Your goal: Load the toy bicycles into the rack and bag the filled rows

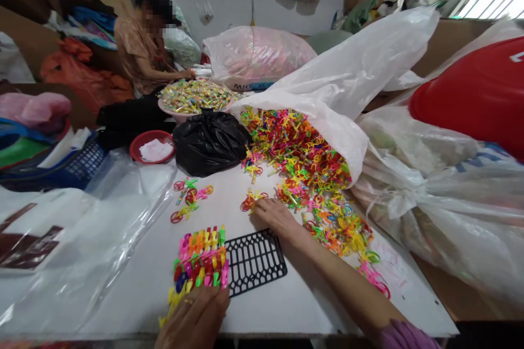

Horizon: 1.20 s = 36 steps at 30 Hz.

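Note:
A black slotted rack (257, 262) lies on the white table (135, 283), its left part filled with rows of colourful small plastic pieces (200, 262). My left hand (196, 313) rests at the near left edge of these rows, fingers bent; what its fingertips hold, if anything, is hidden. Beyond the rack, my right hand (274, 218) reaches down to a small yellow and red plastic toy (254, 200), fingertips at its edge; whether they grip it is unclear. A large pile of similar toys (298, 152) spills from a white plastic bag (327, 92) to the right.
A few loose toys (190, 196) lie beyond the rows. Behind are a black bag (210, 142), a red bowl (135, 150) and a basin heaped with small pieces (196, 95). Another person (141, 54) sits at the back left. Clear plastic (123, 212) covers the left side.

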Motion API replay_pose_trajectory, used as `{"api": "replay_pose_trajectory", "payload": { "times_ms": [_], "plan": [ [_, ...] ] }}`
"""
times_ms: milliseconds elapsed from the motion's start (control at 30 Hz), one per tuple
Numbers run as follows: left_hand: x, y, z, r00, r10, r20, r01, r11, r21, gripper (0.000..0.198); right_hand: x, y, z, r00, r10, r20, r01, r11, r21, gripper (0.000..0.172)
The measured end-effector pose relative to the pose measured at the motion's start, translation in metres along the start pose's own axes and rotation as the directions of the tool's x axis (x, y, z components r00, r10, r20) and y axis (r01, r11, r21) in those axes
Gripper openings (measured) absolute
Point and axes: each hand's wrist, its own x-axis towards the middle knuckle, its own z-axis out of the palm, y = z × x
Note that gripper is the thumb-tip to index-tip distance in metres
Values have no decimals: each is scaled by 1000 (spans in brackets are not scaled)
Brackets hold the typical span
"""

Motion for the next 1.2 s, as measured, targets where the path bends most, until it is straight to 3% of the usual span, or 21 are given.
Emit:
{"api": "replay_pose_trajectory", "payload": {
  "times_ms": [67, 167, 233, 400, 533, 600, 667, 767, 833, 867, 933, 1000, 1067, 1133, 1200],
  "plan": [
    [1, 3, -2, 999, -29, 34, 29, 999, -17, 28, -10, -5, -4, 982, 188, -14, -187, 980, 67, 20],
    [-2, 10, -3, 997, -72, 12, 72, 997, -30, 27, -3, -10, -7, 883, 468, 41, -470, 878, 92, 19],
    [-3, 13, -2, 995, -97, -9, 97, 995, -35, 25, 9, -12, -5, 816, 568, 105, -576, 815, 66, 22],
    [6, 11, -2, 995, -89, -46, 88, 996, -27, 19, 23, -13, 0, 759, 643, 102, -651, 750, 120, 22],
    [15, 10, -4, 987, -157, -20, 157, 987, 13, 18, 10, -13, 2, 780, 623, 57, -585, 695, 418, 16],
    [18, 10, -8, 984, -174, -29, 174, 984, 23, 16, 5, -19, 9, 766, 635, 98, -528, 535, 660, 10],
    [22, 5, -16, 979, -196, -56, 196, 981, -6, 14, 4, -25, 15, 735, 645, 209, -451, 235, 861, 10],
    [37, -11, -33, 949, -285, -135, 275, 957, -91, 15, 10, -29, 10, 694, 629, 351, -272, -222, 936, 23],
    [52, -26, -42, 920, -367, -140, 348, 927, -142, 16, 15, -27, -7, 680, 645, 348, -126, -365, 922, 28],
    [60, -32, -45, 910, -398, -114, 379, 911, -161, 16, 18, -27, -17, 687, 656, 311, -63, -373, 926, 29],
    [73, -42, -43, 908, -420, 2, 414, 893, -179, 18, 19, -32, -33, 745, 644, 177, -11, -253, 967, 25],
    [81, -45, -34, 913, -377, 156, 401, 899, -173, 19, 16, -46, -34, 836, 544, 67, -68, -20, 998, 17],
    [82, -42, -23, 903, -318, 288, 369, 919, -141, 19, 11, -65, -20, 889, 451, 84, -196, 209, 958, 6],
    [80, -39, -15, 888, -298, 350, 354, 929, -108, 19, 6, -84, 0, 880, 454, 135, -307, 328, 893, 5],
    [79, -37, -11, 890, -294, 349, 354, 928, -120, 20, 5, -98, 18, 861, 487, 143, -344, 353, 870, 7]
  ]
}}
